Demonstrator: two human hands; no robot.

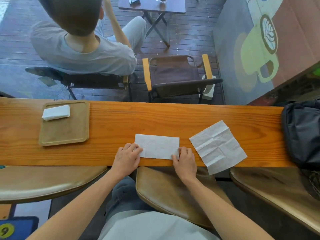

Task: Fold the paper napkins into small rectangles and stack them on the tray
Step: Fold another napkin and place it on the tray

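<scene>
A white paper napkin folded to a long rectangle (157,146) is lying flat between both grips near the tabletop's (121,118) near edge. The left hand (127,157) and right hand (185,161) are each pinching a near corner, seemingly to square the layers. An unfolded creased white napkin (218,147) is waiting beside the right grip; the square wooden tray (64,134), holding a stack of folded napkins (56,112), is sitting well beyond the left grip.

Place: a café, seen from a counter seat at the window.
Counter: a long wooden bar top (173,116) against the glass, with padded stools (173,193) tucked under it.
Wall: a painted latte-art mug mural (259,49) (the clearest giveaway).
Terrace: folding camp chairs (178,77) on dark decking, a small folding table (152,6) holding a glass, and a seated customer (83,49).
</scene>
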